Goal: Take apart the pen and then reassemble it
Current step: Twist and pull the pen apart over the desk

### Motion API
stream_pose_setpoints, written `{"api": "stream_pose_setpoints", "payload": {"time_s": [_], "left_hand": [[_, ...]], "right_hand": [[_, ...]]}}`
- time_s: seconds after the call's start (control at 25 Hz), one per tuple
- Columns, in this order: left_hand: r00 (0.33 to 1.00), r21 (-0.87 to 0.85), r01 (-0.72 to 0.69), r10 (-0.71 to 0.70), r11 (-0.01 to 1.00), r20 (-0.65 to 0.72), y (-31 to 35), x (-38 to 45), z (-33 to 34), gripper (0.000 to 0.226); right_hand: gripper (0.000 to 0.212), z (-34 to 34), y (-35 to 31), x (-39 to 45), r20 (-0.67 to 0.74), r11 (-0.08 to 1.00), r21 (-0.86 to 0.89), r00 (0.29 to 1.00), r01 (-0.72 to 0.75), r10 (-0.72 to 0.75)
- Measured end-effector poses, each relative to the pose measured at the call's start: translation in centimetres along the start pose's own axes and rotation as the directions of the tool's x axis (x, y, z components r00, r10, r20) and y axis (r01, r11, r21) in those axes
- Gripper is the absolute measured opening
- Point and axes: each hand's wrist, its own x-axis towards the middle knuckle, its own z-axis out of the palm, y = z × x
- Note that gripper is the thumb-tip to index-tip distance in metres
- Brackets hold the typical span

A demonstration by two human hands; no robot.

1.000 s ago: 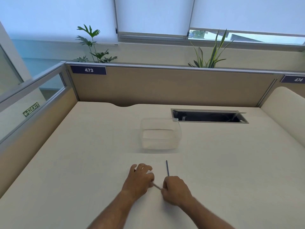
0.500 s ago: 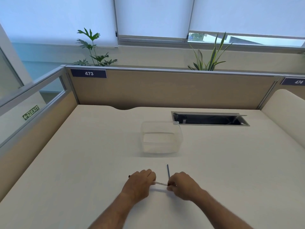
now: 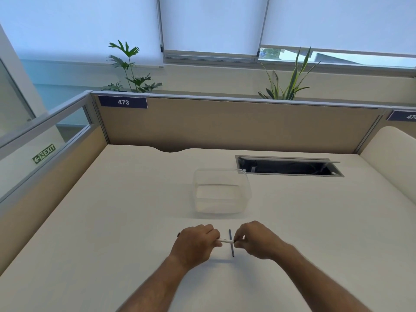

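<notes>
A white pen barrel (image 3: pixel 225 240) lies level between my two hands, just above the desk. My left hand (image 3: pixel 196 243) is closed around its left part, and a dark end (image 3: pixel 179 234) pokes out past that hand. My right hand (image 3: pixel 255 238) pinches a small dark piece (image 3: pixel 235 241) at the barrel's right end. A thin dark blue refill (image 3: pixel 231 246) lies on the desk below, pointing away from me and crossing under the barrel.
A clear plastic container (image 3: pixel 221 191) stands on the cream desk (image 3: pixel 112 221) just beyond my hands. An open cable slot (image 3: pixel 289 167) is cut in the desk at the back right. Beige partitions (image 3: pixel 225 127) close the back and left.
Both hands have lifted slightly and moved apart, so more of the white barrel shows between them. The right hand's fingers now pinch the barrel's right end. The refill has stayed put.
</notes>
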Motion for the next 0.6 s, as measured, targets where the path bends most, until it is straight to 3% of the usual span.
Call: {"api": "stream_pose_setpoints", "payload": {"time_s": [0.36, 0.6], "left_hand": [[0.999, 0.042, -0.030, 0.029, 0.999, 0.038, 0.0, 0.6, 0.0, 0.026], [0.982, -0.003, 0.058, -0.056, 0.998, 0.178, 0.0, 0.8, 0.1, 0.030]], "right_hand": [[0.014, 0.2, 0.1, 0.7, 0.003, 0.999, -0.030, 0.999, 0.036, -0.036], [0.015, 0.8, 0.0, 0.4, -0.138, 0.982, -0.161, 0.982, 0.103, -0.125]]}}
